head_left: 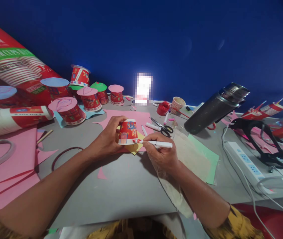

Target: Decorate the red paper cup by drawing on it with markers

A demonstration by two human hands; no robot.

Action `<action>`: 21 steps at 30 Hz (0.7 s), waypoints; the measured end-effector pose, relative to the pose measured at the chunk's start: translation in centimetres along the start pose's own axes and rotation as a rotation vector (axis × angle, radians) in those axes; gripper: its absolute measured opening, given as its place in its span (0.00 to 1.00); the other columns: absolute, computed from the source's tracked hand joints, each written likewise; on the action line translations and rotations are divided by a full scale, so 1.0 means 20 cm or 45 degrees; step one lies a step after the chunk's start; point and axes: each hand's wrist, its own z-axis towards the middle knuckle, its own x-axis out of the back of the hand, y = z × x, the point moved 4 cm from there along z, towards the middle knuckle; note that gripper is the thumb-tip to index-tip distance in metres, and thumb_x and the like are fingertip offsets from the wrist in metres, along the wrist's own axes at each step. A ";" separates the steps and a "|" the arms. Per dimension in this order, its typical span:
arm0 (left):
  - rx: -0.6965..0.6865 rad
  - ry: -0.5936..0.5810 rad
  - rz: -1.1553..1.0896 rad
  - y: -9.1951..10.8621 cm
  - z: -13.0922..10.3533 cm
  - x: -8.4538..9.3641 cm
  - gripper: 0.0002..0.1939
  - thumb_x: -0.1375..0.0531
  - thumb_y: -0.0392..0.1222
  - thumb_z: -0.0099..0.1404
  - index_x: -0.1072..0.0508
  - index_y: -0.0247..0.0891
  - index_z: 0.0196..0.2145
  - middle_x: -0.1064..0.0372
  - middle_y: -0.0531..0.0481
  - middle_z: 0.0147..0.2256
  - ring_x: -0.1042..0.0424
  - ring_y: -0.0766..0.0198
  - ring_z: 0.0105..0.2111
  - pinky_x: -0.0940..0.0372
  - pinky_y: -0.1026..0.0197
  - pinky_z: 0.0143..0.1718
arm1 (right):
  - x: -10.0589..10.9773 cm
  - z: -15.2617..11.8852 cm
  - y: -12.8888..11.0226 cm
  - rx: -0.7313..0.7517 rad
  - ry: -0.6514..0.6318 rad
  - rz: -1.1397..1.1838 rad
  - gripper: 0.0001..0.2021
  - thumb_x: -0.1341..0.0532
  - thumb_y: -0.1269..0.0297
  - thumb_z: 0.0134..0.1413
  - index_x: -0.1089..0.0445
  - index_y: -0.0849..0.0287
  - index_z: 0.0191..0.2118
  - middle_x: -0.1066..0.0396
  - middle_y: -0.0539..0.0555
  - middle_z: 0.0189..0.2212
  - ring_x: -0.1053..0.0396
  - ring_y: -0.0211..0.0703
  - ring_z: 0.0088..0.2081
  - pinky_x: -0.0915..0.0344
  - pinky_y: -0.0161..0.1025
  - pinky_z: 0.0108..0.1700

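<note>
Left hand: clamped round paper cup.
Right hand: closed on marker.
Marker axis: left-right, red tip leftward at cup's rim.

Holding a red-and-white printed paper cup mouth down over flat pink paper, and pointing a slim white plastic marker, nearly level, red tip first, at its white rim band

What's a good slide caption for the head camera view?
Left hand steadies a red paper cup while the right hand holds a marker to it.
</note>
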 end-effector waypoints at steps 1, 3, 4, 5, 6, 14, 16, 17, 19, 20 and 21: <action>-0.007 0.000 0.008 0.00 0.00 0.00 0.47 0.21 0.51 0.52 0.37 0.45 0.63 0.36 0.38 0.63 0.24 0.47 0.56 0.25 0.44 0.56 | 0.00 0.00 0.00 -0.022 0.003 -0.017 0.07 0.36 0.64 0.65 0.24 0.55 0.33 0.20 0.51 0.29 0.23 0.41 0.29 0.28 0.37 0.33; -0.026 0.002 0.026 0.01 0.01 0.00 0.47 0.20 0.52 0.51 0.37 0.44 0.62 0.36 0.38 0.63 0.26 0.46 0.57 0.26 0.44 0.58 | 0.01 0.00 0.00 -0.060 0.030 -0.049 0.08 0.37 0.65 0.65 0.25 0.55 0.32 0.21 0.50 0.27 0.25 0.40 0.27 0.30 0.36 0.32; -0.032 0.003 0.031 0.01 0.01 0.00 0.47 0.21 0.52 0.51 0.37 0.44 0.62 0.36 0.38 0.64 0.26 0.45 0.58 0.26 0.43 0.58 | 0.02 0.00 0.00 -0.069 0.045 -0.057 0.08 0.37 0.65 0.64 0.25 0.55 0.32 0.21 0.50 0.27 0.25 0.40 0.27 0.30 0.36 0.32; -0.034 0.004 0.035 0.01 0.01 0.00 0.47 0.21 0.52 0.51 0.37 0.44 0.62 0.36 0.38 0.64 0.26 0.45 0.58 0.26 0.43 0.58 | 0.02 0.00 0.00 -0.074 0.056 -0.057 0.08 0.37 0.65 0.64 0.25 0.55 0.32 0.21 0.50 0.27 0.25 0.40 0.27 0.30 0.36 0.32; -0.033 0.003 0.037 0.00 0.01 0.00 0.47 0.21 0.52 0.52 0.37 0.44 0.62 0.36 0.38 0.64 0.26 0.46 0.58 0.26 0.43 0.58 | 0.02 0.00 -0.01 -0.077 0.059 -0.052 0.08 0.37 0.64 0.64 0.25 0.55 0.31 0.21 0.50 0.27 0.25 0.40 0.27 0.30 0.36 0.32; -0.028 0.015 0.082 0.00 -0.01 0.00 0.45 0.23 0.49 0.54 0.38 0.44 0.64 0.35 0.38 0.64 0.24 0.48 0.55 0.24 0.47 0.54 | 0.02 0.00 0.00 -0.133 0.053 -0.006 0.07 0.36 0.65 0.63 0.24 0.55 0.32 0.20 0.49 0.28 0.25 0.39 0.27 0.31 0.36 0.32; -0.038 0.008 0.076 0.00 0.00 0.00 0.45 0.23 0.49 0.54 0.38 0.44 0.64 0.35 0.38 0.64 0.24 0.48 0.55 0.24 0.47 0.53 | 0.02 0.00 0.00 -0.113 0.055 -0.007 0.07 0.36 0.65 0.63 0.24 0.55 0.32 0.20 0.49 0.27 0.25 0.39 0.27 0.31 0.36 0.32; -0.039 0.005 0.075 0.00 0.00 0.00 0.46 0.23 0.50 0.54 0.39 0.44 0.64 0.35 0.38 0.64 0.23 0.49 0.55 0.23 0.47 0.53 | 0.02 0.00 0.00 -0.097 0.055 -0.008 0.07 0.36 0.66 0.63 0.24 0.55 0.32 0.20 0.49 0.27 0.25 0.39 0.27 0.31 0.36 0.32; -0.039 0.002 0.076 0.00 0.00 0.00 0.46 0.23 0.50 0.55 0.39 0.44 0.64 0.35 0.38 0.64 0.23 0.49 0.54 0.24 0.47 0.53 | 0.02 0.01 -0.01 -0.071 0.054 -0.007 0.07 0.36 0.66 0.63 0.23 0.55 0.33 0.20 0.49 0.28 0.24 0.39 0.27 0.31 0.35 0.32; -0.044 0.001 0.081 0.00 0.00 0.00 0.46 0.23 0.50 0.55 0.39 0.44 0.64 0.36 0.38 0.65 0.23 0.49 0.55 0.24 0.47 0.54 | 0.02 0.01 -0.01 -0.061 0.053 -0.004 0.07 0.36 0.66 0.63 0.23 0.55 0.33 0.20 0.49 0.28 0.24 0.38 0.27 0.31 0.35 0.32; -0.054 0.001 0.085 0.00 0.00 0.00 0.46 0.23 0.50 0.54 0.39 0.44 0.64 0.36 0.38 0.65 0.24 0.48 0.56 0.24 0.47 0.54 | 0.02 0.01 -0.01 -0.055 0.051 0.000 0.06 0.36 0.66 0.63 0.23 0.55 0.33 0.19 0.49 0.28 0.24 0.38 0.27 0.31 0.35 0.32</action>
